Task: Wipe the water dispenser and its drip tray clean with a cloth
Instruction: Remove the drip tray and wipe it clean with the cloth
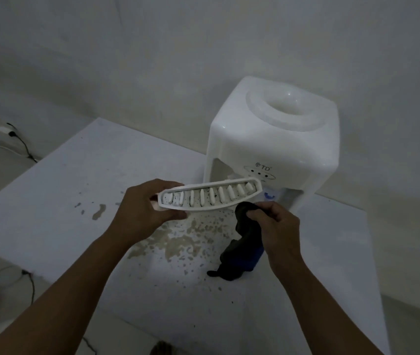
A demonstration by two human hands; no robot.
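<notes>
A white tabletop water dispenser (273, 139) stands at the back right of the table, its bottle well open on top. My left hand (145, 206) holds the white slatted drip tray (210, 196) by its left end, lifted in front of the dispenser and tilted toward me. Dark specks show between the slats. My right hand (275, 226) grips a dark cloth (244, 242) just below the tray's right end. The cloth hangs down, and its blue lower part touches the table.
The white table (75, 190) has worn brownish patches and specks in front of the dispenser. Its left and near edges drop to the floor. A wall socket with a black cable (22, 142) sits at the far left, and more cables lie on the floor.
</notes>
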